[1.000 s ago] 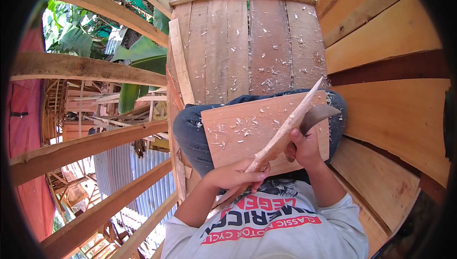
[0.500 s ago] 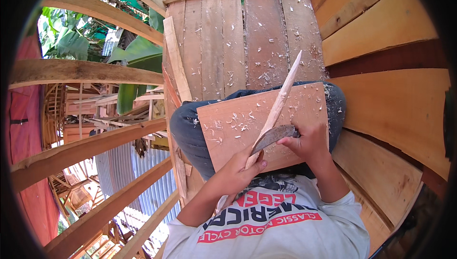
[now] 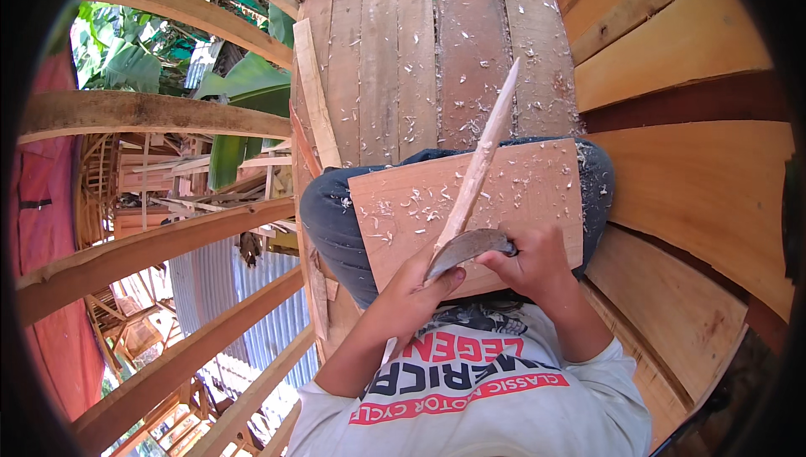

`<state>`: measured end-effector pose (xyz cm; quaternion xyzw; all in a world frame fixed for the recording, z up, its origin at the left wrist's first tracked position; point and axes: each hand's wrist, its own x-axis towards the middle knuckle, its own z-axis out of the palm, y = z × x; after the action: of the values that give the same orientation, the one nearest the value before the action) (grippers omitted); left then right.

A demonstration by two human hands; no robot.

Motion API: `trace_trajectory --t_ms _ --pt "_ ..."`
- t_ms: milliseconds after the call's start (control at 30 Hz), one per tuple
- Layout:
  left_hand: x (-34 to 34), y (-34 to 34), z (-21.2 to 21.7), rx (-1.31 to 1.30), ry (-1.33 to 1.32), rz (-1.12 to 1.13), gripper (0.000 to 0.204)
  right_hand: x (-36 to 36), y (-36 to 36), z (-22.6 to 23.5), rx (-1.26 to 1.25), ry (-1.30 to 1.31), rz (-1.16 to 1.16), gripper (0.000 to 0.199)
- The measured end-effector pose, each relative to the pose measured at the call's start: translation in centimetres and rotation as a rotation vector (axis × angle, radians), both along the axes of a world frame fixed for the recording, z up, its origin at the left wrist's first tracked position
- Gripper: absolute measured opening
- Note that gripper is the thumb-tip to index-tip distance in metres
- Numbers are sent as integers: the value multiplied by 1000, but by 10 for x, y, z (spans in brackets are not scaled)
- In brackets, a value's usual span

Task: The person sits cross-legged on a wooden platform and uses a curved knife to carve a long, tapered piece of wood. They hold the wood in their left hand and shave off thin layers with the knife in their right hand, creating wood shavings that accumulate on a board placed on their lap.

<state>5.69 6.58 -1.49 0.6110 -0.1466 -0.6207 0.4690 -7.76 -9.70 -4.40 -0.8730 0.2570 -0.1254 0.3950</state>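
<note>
A pale wooden stick [image 3: 480, 159], whittled to a point at its far end, slants up and to the right over my lap. Around its lower end my left hand [image 3: 415, 292] is closed. My right hand [image 3: 537, 262] grips a knife with a curved, dark blade [image 3: 468, 249]; the handle is hidden in my fist. The blade lies across the stick just above my left thumb. Beneath both hands a flat wooden board [image 3: 386, 205] rests over my crossed legs, sprinkled with curled shavings.
Shavings litter the plank floor [image 3: 382, 79] ahead. Loose wood strips [image 3: 312, 88] lie along its left edge, beside open wooden rails [image 3: 168, 113]. A slatted plank wall [image 3: 697, 172] rises close on my right. Outside are banana leaves [image 3: 243, 88] and corrugated metal sheets [image 3: 206, 285].
The knife blade has come down the stick toward my left hand, and my right hand has shifted slightly left with it. The stick's tip now points a little farther up and left.
</note>
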Motion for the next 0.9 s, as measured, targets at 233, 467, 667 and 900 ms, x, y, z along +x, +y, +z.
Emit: trace_trajectory --t_ms 233,467,667,900 --pt "-5 -2 8 14 -175 -83 39 2 -1 -17 -215 -64 -30 66" --pt "-11 -3 -1 -74 -277 -80 33 3 -21 -8 -375 -69 -70 66" --pt "-27 5 7 18 -135 -378 23 -5 -89 -22 80 -113 -669 68" --pt "12 23 -26 -104 299 35 18 -18 -63 1 55 -145 -349 71"
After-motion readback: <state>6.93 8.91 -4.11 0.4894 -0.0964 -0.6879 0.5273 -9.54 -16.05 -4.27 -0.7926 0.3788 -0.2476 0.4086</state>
